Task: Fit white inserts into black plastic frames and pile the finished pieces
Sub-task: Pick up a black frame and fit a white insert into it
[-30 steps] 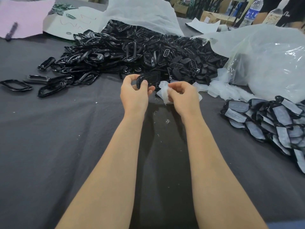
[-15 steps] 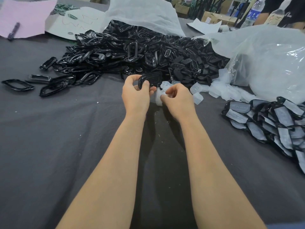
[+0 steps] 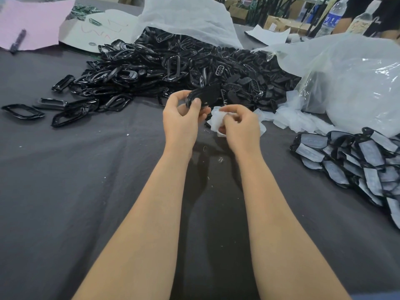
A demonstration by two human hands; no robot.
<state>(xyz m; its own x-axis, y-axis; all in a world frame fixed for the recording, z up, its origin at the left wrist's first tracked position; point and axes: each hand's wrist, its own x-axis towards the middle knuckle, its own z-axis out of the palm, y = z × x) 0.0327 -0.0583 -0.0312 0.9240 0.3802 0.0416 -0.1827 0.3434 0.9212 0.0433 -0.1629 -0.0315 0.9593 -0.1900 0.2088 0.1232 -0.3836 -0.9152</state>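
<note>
Left hand (image 3: 181, 118) pinches black frame (image 3: 204, 97) by edge above tabletop (image 3: 86, 191); looks light, stiff, glossy, likely slippery. Right hand (image 3: 240, 124) pinches white insert (image 3: 216, 120); looks thin, floppy: hold edges.

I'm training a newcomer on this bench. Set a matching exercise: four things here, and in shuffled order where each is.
Things:
1 black frame
2 white insert
3 finished pieces
4 marker

Places:
A on the pink paper
B in the right hand
C piled at the right of the table
D in the left hand

Pairs: 1-D, 2-B, 3-C, 4-A
</note>
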